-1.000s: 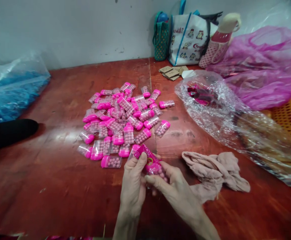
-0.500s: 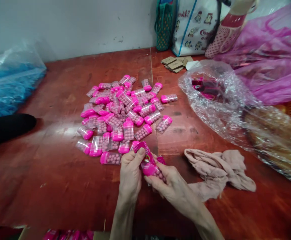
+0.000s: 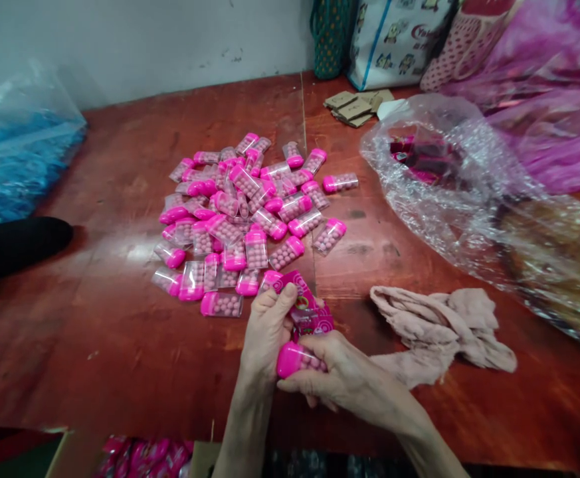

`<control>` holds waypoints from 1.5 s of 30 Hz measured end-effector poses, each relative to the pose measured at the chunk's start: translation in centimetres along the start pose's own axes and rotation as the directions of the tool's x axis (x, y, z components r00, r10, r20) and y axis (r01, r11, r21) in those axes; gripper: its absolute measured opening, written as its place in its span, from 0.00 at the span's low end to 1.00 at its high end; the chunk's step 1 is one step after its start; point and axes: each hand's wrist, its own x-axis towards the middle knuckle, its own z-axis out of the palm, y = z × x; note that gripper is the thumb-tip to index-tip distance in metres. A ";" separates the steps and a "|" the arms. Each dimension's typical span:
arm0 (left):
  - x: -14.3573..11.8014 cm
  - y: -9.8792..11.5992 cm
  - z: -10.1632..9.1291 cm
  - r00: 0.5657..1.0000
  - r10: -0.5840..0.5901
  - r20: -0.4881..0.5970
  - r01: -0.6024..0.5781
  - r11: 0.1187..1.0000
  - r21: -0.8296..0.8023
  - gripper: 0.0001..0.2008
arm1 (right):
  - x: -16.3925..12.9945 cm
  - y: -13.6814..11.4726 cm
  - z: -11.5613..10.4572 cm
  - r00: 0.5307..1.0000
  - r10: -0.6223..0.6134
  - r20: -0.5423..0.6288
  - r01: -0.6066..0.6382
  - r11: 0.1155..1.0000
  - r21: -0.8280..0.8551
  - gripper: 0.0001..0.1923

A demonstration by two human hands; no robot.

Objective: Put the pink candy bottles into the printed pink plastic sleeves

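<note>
Both hands meet low in the middle of the frame: the right hand (image 3: 342, 378) is closed around a small clear case (image 3: 297, 358) with a pink cap, pink beads showing inside, while the left hand (image 3: 267, 328) pinches a glossy pink wrapper (image 3: 305, 307) against it, thumb on top. From there outward, largest first: the red-brown table (image 3: 95, 345) fills most of the view; a crinkled clear bag (image 3: 459, 199) spreads over the right side; a blue bag (image 3: 15, 159) sits at the far left; a heap of like cases (image 3: 250, 219) lies in the centre; a beige cloth (image 3: 439, 325) lies just right of the hands. By the look of it, the case is being fitted into the wrapper. The next move, I would judge, calls for lining the capped end with the wrapper's opening and keeping the film from bunching.
</note>
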 end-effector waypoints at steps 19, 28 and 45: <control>-1.2 1.0 -0.2 0.992 -0.048 -0.117 0.021 0.975 -0.222 0.09 | -0.1 2.1 1.8 0.794 -0.116 -0.596 0.182 0.982 0.051 0.11; -1.5 -0.3 0.9 0.989 -0.103 -0.110 0.065 0.951 -0.303 0.09 | 2.0 0.8 1.5 0.465 -0.399 -0.791 0.260 0.915 -0.309 0.06; -0.4 -0.3 -2.5 0.946 0.274 -0.174 -0.251 0.957 0.142 0.13 | 2.4 2.2 1.1 0.366 -0.509 -0.779 0.266 0.860 -0.436 0.08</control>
